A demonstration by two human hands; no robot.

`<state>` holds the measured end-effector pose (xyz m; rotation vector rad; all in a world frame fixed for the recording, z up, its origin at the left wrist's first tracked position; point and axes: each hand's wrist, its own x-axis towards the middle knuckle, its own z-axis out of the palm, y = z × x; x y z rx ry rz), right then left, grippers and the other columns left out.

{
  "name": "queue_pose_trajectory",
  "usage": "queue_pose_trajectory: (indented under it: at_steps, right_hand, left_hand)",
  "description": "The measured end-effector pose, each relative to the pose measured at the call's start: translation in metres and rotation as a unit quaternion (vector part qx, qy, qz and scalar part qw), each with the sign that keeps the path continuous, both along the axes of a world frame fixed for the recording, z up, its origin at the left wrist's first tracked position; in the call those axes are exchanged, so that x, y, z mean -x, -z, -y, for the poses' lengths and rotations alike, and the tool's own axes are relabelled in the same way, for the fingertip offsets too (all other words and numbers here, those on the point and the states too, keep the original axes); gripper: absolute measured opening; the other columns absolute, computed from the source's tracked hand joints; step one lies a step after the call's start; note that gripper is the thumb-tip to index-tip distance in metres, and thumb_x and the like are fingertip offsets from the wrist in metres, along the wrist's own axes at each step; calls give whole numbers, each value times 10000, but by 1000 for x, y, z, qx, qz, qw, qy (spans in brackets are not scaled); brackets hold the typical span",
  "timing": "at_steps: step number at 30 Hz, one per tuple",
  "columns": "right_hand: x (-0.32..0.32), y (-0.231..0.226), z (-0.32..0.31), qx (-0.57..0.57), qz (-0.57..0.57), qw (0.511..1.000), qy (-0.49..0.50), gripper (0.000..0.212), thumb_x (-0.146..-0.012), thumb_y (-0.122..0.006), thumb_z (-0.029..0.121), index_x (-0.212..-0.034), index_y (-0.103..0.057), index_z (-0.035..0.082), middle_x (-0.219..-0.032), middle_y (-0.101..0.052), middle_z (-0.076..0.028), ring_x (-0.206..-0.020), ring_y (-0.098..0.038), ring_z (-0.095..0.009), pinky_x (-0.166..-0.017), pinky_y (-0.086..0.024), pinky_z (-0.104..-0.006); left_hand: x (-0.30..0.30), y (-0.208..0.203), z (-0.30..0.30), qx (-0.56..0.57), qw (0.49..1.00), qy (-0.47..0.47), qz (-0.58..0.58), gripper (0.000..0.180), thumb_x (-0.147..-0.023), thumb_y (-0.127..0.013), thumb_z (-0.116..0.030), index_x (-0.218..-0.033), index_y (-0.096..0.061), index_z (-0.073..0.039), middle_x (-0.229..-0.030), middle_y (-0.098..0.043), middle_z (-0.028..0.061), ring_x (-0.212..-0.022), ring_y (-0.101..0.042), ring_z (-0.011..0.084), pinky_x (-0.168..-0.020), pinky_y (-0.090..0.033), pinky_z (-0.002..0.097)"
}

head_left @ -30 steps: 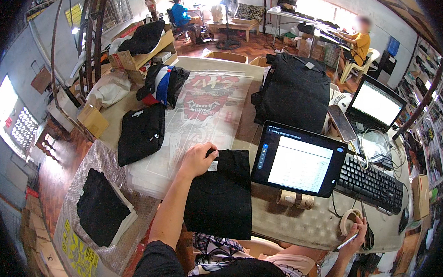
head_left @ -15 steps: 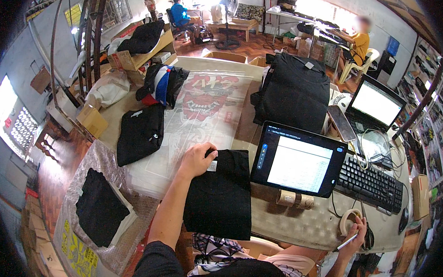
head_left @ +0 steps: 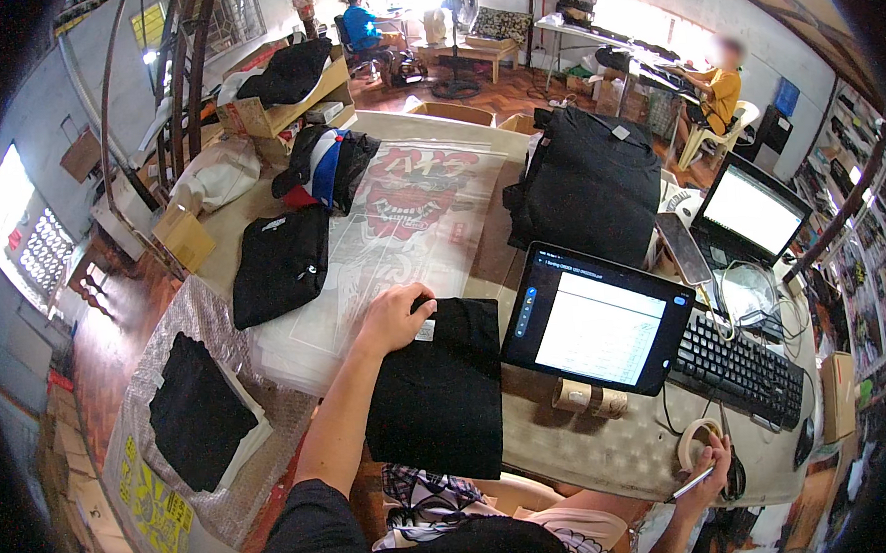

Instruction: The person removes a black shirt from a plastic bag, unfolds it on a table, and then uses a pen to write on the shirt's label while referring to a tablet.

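A folded black shirt lies flat at the table's front edge, with a small white label at its collar. My left hand is closed at its upper left corner, fingers curled over the collar. At the lower right my right hand grips a slim white pen, beside a roll of tape. A tablet with a lit page leans on rolls of tape, just right of the shirt. Clear plastic sheets with a red and grey print lie beyond my left hand.
A stack of black shirts stands behind the tablet. Keyboard, phone and laptop crowd the right side. More folded black clothing lies left, and another black garment rests on bubble wrap. Two people sit farther back.
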<state>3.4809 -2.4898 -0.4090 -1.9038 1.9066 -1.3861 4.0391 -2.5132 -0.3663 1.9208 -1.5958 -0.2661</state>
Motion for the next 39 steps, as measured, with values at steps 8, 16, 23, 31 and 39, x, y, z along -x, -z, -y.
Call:
queue_pose_trajectory:
  at_steps: [8, 16, 23, 31, 39]
  right_hand:
    - [-3, -4, -1, -10, -3, 1000, 5, 285, -983, -485, 232, -880, -532, -29, -1165, -626, -226, -1283, -435, -394, -1059, -316, -474]
    - [-3, -2, 0, -8, -1, 1000, 9, 199, -972, -517, 168, -866, -497, 0, -1145, -626, -183, -1287, -432, -370, -1048, -336, -469]
    - [-4, -4, 0, -17, -2, 1000, 6, 255, -987, -476, 209, -875, -517, -17, -1174, -620, -223, -1297, -418, -383, -1070, -301, -483]
    - [-2, -2, 0, -8, -6, 1000, 9, 206, -969, -524, 170, -864, -502, -6, -1142, -628, -190, -1279, -440, -379, -1044, -338, -477]
    - [-1, 1, 1, -5, 3, 1000, 5, 232, -970, -525, 191, -857, -509, -12, -1147, -626, -195, -1280, -439, -376, -1044, -336, -472]
  left_hand:
    - [2, -4, -2, -2, 1000, -2, 8, 227, -866, -596, -283, -966, -649, -86, -899, -667, 143, -918, -617, 330, -829, -467, 425]
    - [2, -4, -1, -4, 1000, -7, 6, 233, -865, -597, -289, -966, -649, -86, -895, -667, 146, -917, -617, 332, -832, -465, 432]
    - [0, 0, 0, -2, 1000, -5, 9, 232, -862, -600, -293, -972, -653, -96, -893, -663, 150, -914, -616, 332, -828, -468, 434]
    - [1, -2, -1, -2, 1000, -2, 0, 232, -867, -594, -289, -975, -650, -91, -909, -665, 146, -929, -615, 330, -839, -470, 425]
    - [-2, -1, -1, -5, 1000, 2, 5, 240, -866, -594, -276, -980, -646, -71, -930, -665, 156, -940, -613, 333, -840, -468, 423]
